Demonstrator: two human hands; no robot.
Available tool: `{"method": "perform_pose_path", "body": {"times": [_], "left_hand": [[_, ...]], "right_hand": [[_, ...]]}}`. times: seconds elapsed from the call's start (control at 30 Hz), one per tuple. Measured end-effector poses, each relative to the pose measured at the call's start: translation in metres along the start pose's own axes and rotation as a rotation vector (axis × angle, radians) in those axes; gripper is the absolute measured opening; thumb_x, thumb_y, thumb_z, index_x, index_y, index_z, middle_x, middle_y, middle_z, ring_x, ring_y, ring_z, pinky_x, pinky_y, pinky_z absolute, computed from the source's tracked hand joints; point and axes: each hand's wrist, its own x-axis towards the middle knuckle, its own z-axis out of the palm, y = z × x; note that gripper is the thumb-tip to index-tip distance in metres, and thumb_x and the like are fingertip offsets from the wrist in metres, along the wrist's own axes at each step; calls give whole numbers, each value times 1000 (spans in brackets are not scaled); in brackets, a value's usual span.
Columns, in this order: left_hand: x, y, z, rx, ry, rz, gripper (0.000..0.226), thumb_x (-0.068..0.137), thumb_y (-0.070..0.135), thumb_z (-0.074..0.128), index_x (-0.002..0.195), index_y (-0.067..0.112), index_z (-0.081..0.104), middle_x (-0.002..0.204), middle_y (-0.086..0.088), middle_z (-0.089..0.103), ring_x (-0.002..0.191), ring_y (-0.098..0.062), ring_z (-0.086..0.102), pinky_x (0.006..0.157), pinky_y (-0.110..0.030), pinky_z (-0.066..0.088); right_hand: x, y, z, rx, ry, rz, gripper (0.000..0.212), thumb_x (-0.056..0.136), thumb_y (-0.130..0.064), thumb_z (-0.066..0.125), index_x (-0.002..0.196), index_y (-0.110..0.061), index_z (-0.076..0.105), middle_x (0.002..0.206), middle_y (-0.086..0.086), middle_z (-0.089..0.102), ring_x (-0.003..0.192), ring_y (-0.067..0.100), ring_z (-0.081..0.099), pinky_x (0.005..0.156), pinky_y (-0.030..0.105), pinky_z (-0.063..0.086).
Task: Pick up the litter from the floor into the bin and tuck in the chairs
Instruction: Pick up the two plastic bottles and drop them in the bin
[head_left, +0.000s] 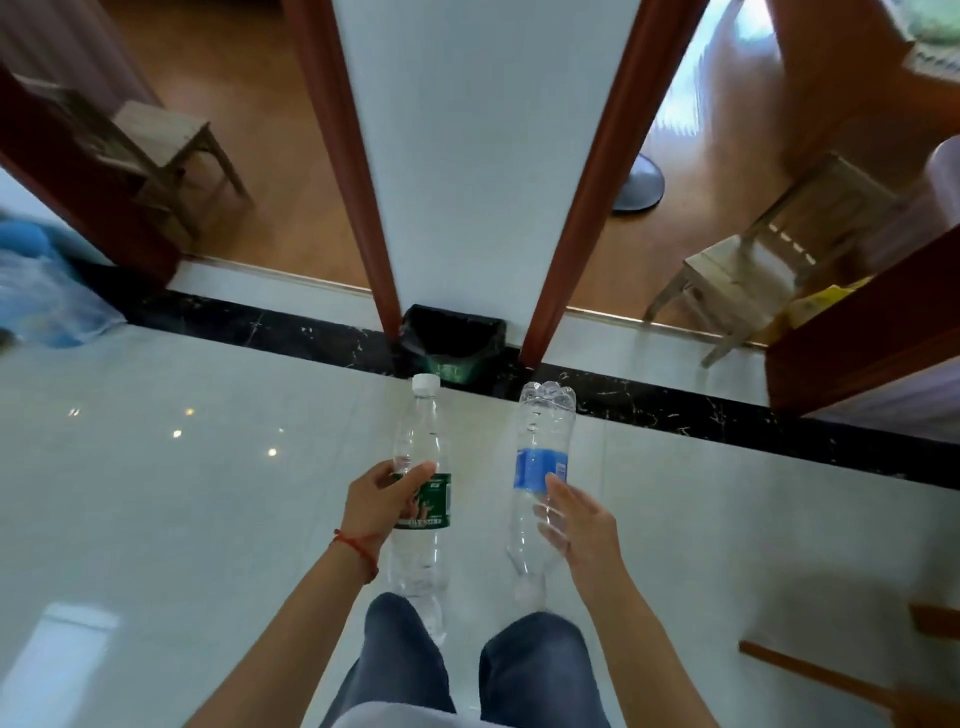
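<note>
My left hand (382, 499) grips a clear plastic bottle with a green label (422, 457) and a white cap, cap pointing away from me. In my right hand (582, 525) is a second clear bottle with a blue label (540, 457), held upside down with its base pointing away. Straight ahead, a small bin lined with a black bag (451, 340) stands on the floor against a white wall section between two doorways. Both bottles hang short of the bin, above the glossy pale tiles. A light wooden chair (166, 150) stands in the left room, another wooden chair (753, 260) in the right room.
Red-brown door frames (343, 156) flank the white wall. A black marble strip (701, 415) crosses the floor. A blue plastic bag (36, 291) lies at far left. A fan base (639, 187) sits in the right room. Wooden furniture legs (831, 675) show at lower right.
</note>
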Motion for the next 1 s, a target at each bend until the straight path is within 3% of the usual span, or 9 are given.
{"method": "perform_pose_path", "body": {"times": [0.23, 0.6, 0.83, 1.0], "left_hand": [[54, 27, -9, -36, 18, -33, 40, 75, 29, 71, 108, 9, 61, 95, -13, 68, 84, -23, 66, 68, -28, 53], [158, 85, 27, -27, 60, -75, 24, 76, 28, 69, 91, 10, 65, 86, -12, 69, 76, -21, 66, 66, -29, 54], [225, 96, 50, -56, 90, -138, 34, 78, 30, 68, 97, 2, 64, 93, -15, 68, 83, -25, 65, 82, -41, 55], [282, 80, 53, -62, 101, -233, 29, 78, 35, 66, 84, 7, 63, 84, -11, 67, 77, -21, 64, 73, -36, 55]], "right_hand": [[34, -21, 31, 11, 55, 35, 42, 75, -26, 72, 109, -5, 61, 101, 15, 66, 94, 29, 62, 81, 34, 51], [152, -101, 75, 30, 35, 136, 37, 78, -27, 70, 107, -5, 60, 107, 15, 65, 98, 29, 62, 80, 34, 51], [222, -124, 90, -58, 24, 175, 43, 78, -34, 68, 112, -9, 57, 103, 8, 66, 94, 23, 64, 72, 28, 51], [267, -113, 96, -45, 49, 214, 45, 78, -33, 67, 113, -8, 57, 99, 6, 67, 91, 21, 64, 68, 27, 49]]}}
